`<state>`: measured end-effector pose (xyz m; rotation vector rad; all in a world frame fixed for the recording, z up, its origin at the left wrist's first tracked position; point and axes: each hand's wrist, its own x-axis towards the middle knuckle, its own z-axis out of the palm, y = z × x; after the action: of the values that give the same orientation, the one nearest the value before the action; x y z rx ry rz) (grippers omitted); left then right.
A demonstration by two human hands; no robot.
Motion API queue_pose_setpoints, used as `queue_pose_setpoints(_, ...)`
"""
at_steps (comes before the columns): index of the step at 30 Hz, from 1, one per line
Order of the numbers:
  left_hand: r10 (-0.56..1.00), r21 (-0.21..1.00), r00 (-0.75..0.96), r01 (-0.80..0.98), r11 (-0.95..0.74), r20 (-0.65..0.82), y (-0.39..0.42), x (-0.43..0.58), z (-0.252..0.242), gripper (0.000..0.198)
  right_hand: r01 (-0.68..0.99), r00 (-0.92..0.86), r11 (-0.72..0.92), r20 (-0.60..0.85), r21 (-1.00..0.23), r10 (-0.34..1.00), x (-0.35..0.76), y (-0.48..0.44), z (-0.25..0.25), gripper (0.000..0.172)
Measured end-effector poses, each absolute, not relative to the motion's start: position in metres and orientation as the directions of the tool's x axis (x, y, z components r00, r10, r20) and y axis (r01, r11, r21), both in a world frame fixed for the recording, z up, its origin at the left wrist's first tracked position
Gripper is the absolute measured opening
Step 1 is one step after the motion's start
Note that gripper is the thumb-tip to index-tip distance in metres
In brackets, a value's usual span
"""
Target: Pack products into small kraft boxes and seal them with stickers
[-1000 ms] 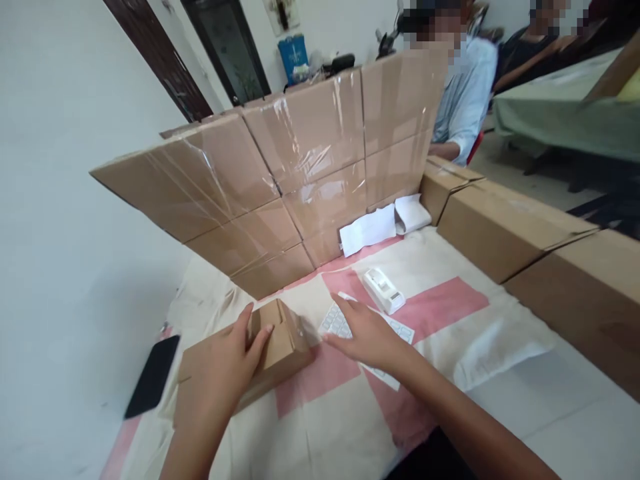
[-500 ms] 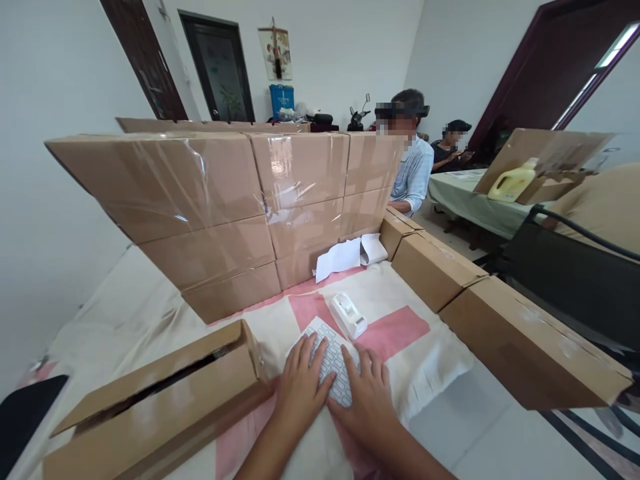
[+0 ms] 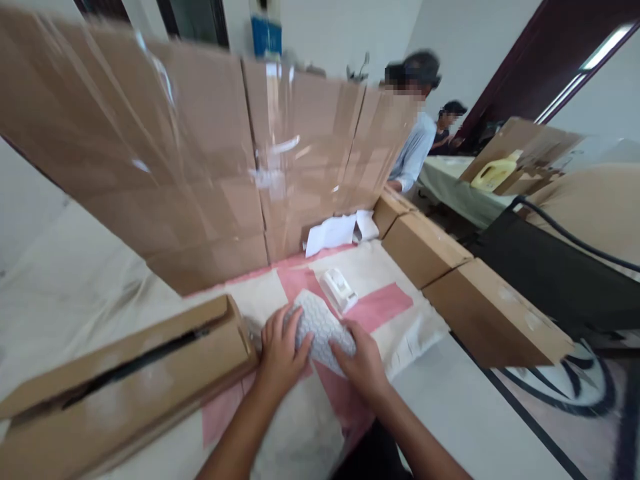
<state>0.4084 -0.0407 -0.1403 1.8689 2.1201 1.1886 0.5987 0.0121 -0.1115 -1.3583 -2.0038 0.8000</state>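
Observation:
My left hand [image 3: 281, 351] and my right hand [image 3: 361, 361] both rest on a white sheet of small labels [image 3: 321, 328] that lies on the pink-and-cream cloth [image 3: 380, 308]. The left hand's fingers curl over the sheet's left edge. The right hand's thumb and fingers press on its lower right part. A long brown cardboard box [image 3: 125, 377] with a slightly raised lid lies just left of my left hand. A small white device [image 3: 339, 289] sits just beyond the sheet.
A wall of taped cardboard boxes [image 3: 200, 153] stands behind the cloth, and more boxes [image 3: 480, 313] line the right side. White papers [image 3: 340, 231] lie at the wall's foot. Two people [image 3: 415, 147] sit beyond, by a table holding a yellow jug [image 3: 495, 173].
My left hand left the long box and joined the right on the label sheet, whose left edge it now grips. The view swung about and is now blurred.

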Motion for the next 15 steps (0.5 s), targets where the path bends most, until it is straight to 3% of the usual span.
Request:
queue_pose_setpoints(3,0.871,0.631,-0.269,0.774,-0.058,0.411,-0.041,0.408,-0.133,0.048,0.469,-0.233,0.211,0.11,-0.858,0.966,0.596,0.019,-0.098,0.036)
queue_pose_setpoints(8,0.845,0.819,-0.399,0.568,-0.077,0.356,-0.04,0.407,-0.132,0.057,0.343,-0.133,0.188,0.15,-0.921,0.98,0.586,0.019,-0.086,0.038)
queue_pose_setpoints(11,0.879,0.972,-0.442,0.217,-0.087,0.178,-0.039,0.412,-0.132,0.072,0.32,-0.177,0.163,0.11,-0.933,0.978,0.583,0.012,-0.086,0.039)
queue_pose_setpoints(13,0.9,0.997,-0.435,-0.043,-0.058,0.034,-0.039,0.415,-0.131,0.083,0.327,-0.232,0.159,0.084,-0.932,0.969,0.583,0.009,-0.09,0.039)
queue_pose_setpoints(15,0.911,0.983,-0.41,-0.178,-0.048,-0.03,-0.039,0.417,-0.131,0.088,0.314,-0.324,0.15,0.042,-0.938,0.945,0.584,0.008,-0.094,0.038)
